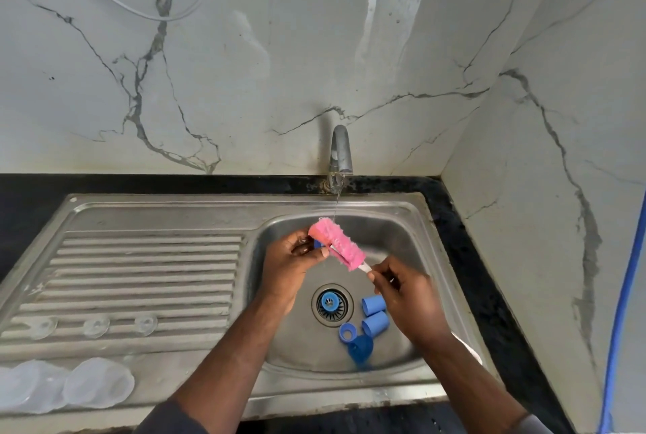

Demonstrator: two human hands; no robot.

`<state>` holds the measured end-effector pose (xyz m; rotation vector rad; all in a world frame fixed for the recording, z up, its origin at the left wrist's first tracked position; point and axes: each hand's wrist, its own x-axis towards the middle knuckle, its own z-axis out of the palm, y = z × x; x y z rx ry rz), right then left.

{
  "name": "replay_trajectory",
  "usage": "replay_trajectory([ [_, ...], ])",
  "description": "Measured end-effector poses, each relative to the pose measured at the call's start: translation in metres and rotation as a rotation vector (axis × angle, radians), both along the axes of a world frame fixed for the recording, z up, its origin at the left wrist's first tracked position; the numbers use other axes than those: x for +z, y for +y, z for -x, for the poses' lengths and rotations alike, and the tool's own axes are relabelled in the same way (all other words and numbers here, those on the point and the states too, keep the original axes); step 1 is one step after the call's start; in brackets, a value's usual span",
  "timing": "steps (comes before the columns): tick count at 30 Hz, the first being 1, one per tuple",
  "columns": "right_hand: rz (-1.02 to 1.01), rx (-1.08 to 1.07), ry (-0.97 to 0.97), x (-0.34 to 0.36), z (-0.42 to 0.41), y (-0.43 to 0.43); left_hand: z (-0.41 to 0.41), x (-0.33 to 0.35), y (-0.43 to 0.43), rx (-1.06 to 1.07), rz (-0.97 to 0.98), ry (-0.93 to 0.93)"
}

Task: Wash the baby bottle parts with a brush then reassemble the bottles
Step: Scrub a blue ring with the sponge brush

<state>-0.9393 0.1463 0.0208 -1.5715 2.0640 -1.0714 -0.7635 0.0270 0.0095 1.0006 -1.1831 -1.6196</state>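
Pink brush (337,246) over sink (402,223) basin, under tap (341,153) trickle. Long axis diagonal: bristle head points up-left, white handle down-right. Right hand (407,297) pinches handle. Left hand (292,260) grips small blue part (318,244) (mostly hidden) beside bristles.

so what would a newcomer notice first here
The pink brush stands out first, held over the sink under a thin stream from the tap: the right hand grips its handle while the left hand holds a small blue part beside the bristles. Next come the blue bottle parts lying in the sink by the drain, and clear parts on the draining board at left.
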Motion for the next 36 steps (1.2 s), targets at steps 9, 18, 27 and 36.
replay_trajectory([
  [9,-0.001,0.031,0.093,-0.001,0.009,-0.007,-0.016,-0.002,-0.010,-0.081,0.069,-0.087],
  [18,-0.003,0.042,-0.033,-0.002,0.010,-0.001,-0.020,-0.002,-0.011,-0.169,0.015,-0.091],
  [27,-0.130,0.016,-0.183,-0.004,0.016,-0.008,-0.012,0.006,-0.004,-0.239,-0.280,0.228],
  [36,-0.143,-0.024,-0.176,-0.010,0.020,-0.014,0.018,0.008,0.000,-0.076,-0.307,0.172],
])
